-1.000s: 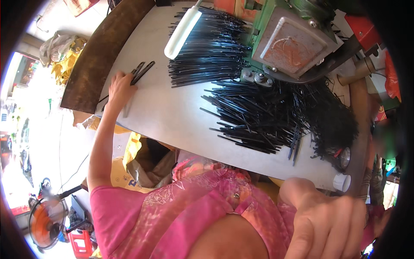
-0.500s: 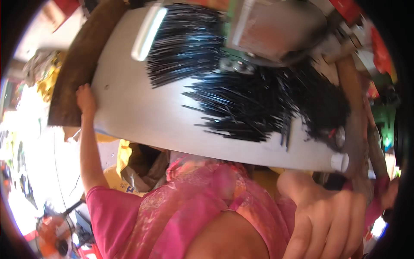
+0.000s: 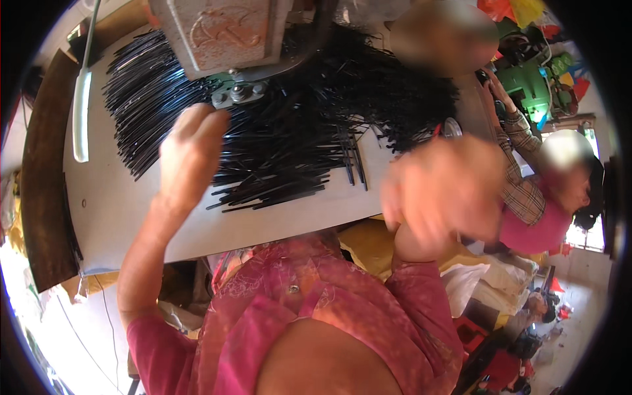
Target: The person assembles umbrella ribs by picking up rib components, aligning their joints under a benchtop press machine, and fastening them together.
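Black thin rods (image 3: 141, 99) lie in a dense, mostly parallel pile on the pale tabletop, left of a machine with a rusty, worn casing (image 3: 224, 33). A second, looser heap of black rods (image 3: 276, 151) spreads below and right of it. My left hand (image 3: 191, 155) is closed just below the machine's small metal fitting (image 3: 238, 94), over the rods; whatever its fingers hold is hidden. Off the table's right front edge, my right hand (image 3: 447, 191) hovers, smeared by motion, so its fingers cannot be read.
A lit tube lamp (image 3: 81, 115) hangs over the table's left side. A brown raised rim (image 3: 49, 178) bounds the pale tabletop (image 3: 118, 230). Other people stand at the right, one in a plaid sleeve (image 3: 523, 197). A small round silver object (image 3: 451, 128) sits at the table's right side.
My left hand has left the table's left rim and come to the rods below the machine. My right hand has risen from the lower right. The whole view has shifted.
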`<state>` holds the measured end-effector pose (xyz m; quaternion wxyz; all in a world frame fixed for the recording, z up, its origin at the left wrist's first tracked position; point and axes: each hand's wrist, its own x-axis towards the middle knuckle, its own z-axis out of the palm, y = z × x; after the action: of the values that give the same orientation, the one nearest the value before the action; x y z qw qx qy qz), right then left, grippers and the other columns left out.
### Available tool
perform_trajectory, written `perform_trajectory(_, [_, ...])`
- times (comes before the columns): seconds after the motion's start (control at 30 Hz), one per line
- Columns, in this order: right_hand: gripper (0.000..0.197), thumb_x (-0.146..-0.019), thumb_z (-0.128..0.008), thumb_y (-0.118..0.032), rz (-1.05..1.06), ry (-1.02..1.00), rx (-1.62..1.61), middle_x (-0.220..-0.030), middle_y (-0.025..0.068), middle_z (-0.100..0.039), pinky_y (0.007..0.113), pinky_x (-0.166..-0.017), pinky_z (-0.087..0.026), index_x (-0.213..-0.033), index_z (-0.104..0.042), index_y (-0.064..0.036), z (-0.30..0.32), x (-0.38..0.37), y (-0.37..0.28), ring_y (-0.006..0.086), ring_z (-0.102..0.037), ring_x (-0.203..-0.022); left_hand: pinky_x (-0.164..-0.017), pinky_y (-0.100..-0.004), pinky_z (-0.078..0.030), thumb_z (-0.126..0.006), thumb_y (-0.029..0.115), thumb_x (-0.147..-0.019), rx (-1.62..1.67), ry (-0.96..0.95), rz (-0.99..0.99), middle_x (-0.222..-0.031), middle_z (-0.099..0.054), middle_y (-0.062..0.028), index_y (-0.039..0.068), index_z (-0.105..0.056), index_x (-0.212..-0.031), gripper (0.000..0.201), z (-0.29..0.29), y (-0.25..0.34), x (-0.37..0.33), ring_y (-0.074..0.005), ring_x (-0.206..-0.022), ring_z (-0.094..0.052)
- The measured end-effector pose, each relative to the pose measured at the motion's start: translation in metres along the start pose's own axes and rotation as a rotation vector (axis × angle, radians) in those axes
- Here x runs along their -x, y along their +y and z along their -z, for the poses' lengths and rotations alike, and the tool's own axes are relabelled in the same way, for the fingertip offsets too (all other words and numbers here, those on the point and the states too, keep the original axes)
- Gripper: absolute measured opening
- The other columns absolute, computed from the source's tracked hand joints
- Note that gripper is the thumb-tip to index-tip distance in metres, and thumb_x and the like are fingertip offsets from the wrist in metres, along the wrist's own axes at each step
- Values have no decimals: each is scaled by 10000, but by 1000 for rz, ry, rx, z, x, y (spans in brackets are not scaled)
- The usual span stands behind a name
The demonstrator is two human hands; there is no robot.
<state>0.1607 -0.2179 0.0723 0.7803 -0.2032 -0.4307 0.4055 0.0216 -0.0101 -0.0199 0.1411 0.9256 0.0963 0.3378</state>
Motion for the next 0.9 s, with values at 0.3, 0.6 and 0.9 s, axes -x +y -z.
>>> perform_trajectory(0.3, [158, -775, -621, -158, -506, 204, 1536, -613, 29, -567, 218, -494, -397, -810, -597, -6, 81, 10, 4, 61, -492, -537, -618, -341, -495, -617, 152, -704, -282, -280, 106, -778, -525, -105, 1, -547, -776, 182, -82, 39, -32, -255, -763, -569])
perform_trajectory(0.6, [371, -693, -662, -331, -788, 35, 2110, -710, 153, -598, 406, -612, -453, -821, -546, -3, 87, 53, 40, 338, -587, -681, -710, -392, -448, -562, 7, -707, 85, -387, 230, -890, -562, -150, -2, -562, -964, 257, -62, 13, -25, -335, -826, -555])
perform_trajectory(0.9, [144, -639, -572, -110, -890, 136, 1996, -731, 172, -597, 404, -633, -447, -742, -532, -17, 93, 47, 46, 335, -583, -701, -747, -334, -431, -601, 76, -744, 390, -224, 140, -914, -575, -136, -3, -593, -936, 207, -35, 0, -7, -312, -848, -541])
